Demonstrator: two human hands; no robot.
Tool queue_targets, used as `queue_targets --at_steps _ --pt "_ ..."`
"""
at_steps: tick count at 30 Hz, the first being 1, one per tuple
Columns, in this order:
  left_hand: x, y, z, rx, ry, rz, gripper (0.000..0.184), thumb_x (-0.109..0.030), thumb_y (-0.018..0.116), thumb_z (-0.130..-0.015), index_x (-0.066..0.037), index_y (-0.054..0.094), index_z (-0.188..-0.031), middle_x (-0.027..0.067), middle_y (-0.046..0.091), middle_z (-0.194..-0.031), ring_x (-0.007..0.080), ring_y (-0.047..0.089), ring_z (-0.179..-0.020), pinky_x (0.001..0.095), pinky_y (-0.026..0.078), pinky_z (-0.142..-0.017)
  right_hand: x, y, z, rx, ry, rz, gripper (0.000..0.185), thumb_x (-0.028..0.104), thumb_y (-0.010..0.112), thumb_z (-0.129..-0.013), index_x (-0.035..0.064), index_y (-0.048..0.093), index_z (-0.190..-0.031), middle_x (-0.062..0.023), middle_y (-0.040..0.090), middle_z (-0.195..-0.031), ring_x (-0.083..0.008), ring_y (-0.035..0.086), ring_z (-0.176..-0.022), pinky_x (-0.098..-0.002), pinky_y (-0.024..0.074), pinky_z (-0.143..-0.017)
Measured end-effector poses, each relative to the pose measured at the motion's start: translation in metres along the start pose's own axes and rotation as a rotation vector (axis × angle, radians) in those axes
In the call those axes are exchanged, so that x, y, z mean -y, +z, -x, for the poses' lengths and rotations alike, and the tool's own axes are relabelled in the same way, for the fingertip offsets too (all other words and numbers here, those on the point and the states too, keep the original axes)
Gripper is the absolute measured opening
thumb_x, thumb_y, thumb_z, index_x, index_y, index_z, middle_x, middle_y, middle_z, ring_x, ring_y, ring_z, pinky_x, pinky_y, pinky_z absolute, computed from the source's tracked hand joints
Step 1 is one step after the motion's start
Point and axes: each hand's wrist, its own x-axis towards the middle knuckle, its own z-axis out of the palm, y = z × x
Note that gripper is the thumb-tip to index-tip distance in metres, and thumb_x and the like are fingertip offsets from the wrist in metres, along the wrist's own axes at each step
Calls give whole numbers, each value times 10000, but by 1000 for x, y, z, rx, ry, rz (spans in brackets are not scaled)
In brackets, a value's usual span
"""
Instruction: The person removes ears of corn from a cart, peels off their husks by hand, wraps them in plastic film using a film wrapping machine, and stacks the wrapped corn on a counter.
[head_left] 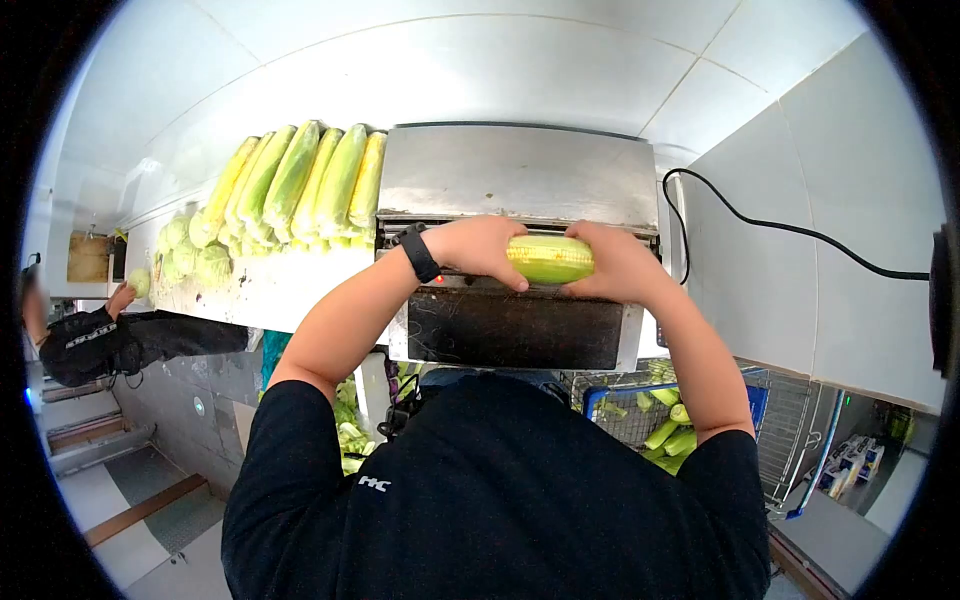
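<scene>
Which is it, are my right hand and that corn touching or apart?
Touching. The head view shows the right hand with thumb and fingers against one end of the corn cob.

shop prep area | shopping cart (pixel 790 430) | corn stack (pixel 300 185) | wrapping machine (pixel 515 330)

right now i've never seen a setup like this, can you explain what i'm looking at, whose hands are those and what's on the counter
There is no robot here, just a person. The single picture comes from a camera worn on their head, looking forward and down. The left hand, with a black band on its wrist, and the right hand hold a yellow-and-green corn cob by its ends, over a silver metal machine. On the white counter to the left lie a row of yellow-and-green cobs and some pale green, rounded vegetables. Another person is at far left.
</scene>
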Motion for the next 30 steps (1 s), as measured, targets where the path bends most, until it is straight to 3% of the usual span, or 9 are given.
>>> queue_targets --at_steps 2,7,11,15,18,20,22,25,30 --pt "2 7 4 64 19 157 641 -444 821 -676 23 642 -1077 192 697 -965 298 668 -897 380 508 -799 8 12 15 -83 -49 76 684 302 868 -654 58 558 -1213 -148 611 -1136 -347 614 -1049 -435 506 -879" --pt "11 20 2 126 -17 200 653 -461 820 -681 33 632 -1065 192 697 -938 312 669 -891 386 510 -802 8 38 17 -269 -156 226 636 254 860 -645 66 566 -1178 -120 598 -1032 -323 620 -983 -431 516 -826" --pt "-14 36 31 -355 4 -163 622 -387 839 -690 -27 573 -1122 161 600 -1114 368 604 -1018 438 503 -868 1 42 18 -295 -155 145 617 243 859 -646 47 571 -1156 -129 608 -1045 -337 619 -990 -432 514 -841" --pt "-5 61 35 -442 -56 -155 596 -373 830 -705 -37 559 -1117 157 602 -1090 376 606 -1009 451 505 -847 -2 54 19 -365 -71 60 636 290 883 -634 33 586 -1134 -153 627 -1062 -347 624 -999 -431 514 -860" --pt "2 65 34 -378 -111 -131 593 -354 833 -706 -41 545 -1118 155 592 -1069 372 611 -999 446 510 -832 0 51 19 -220 118 -19 666 349 897 -619 24 602 -1119 -169 639 -1065 -348 632 -1000 -428 515 -871" --pt "2 68 38 -335 -139 -123 597 -340 839 -703 -41 536 -1121 153 586 -1051 373 613 -991 441 514 -821 -2 55 20 -243 91 -10 657 367 896 -618 19 612 -1098 -173 643 -1055 -350 635 -992 -425 516 -868" --pt "-8 72 44 -532 -61 -170 567 -253 841 -688 -47 525 -1111 143 573 -1006 371 613 -939 433 513 -787 -4 57 21 -267 69 -3 651 384 895 -617 14 622 -1077 -177 647 -1045 -353 638 -984 -422 517 -865" --pt "-1 79 46 -556 -20 -440 535 -173 833 -663 -54 517 -1078 133 558 -960 364 607 -884 437 507 -765 -7 58 22 -246 89 -61 634 402 885 -626 6 633 -1052 -178 651 -1021 -356 641 -971 -421 519 -861" --pt "-6 80 51 -494 -15 -423 503 -142 826 -646 -58 503 -1022 132 559 -959 351 602 -891 444 502 -769 -3 56 27 -154 78 -21 639 455 864 -629 1 650 -1026 -174 655 -1009 -360 644 -955 -421 522 -849"
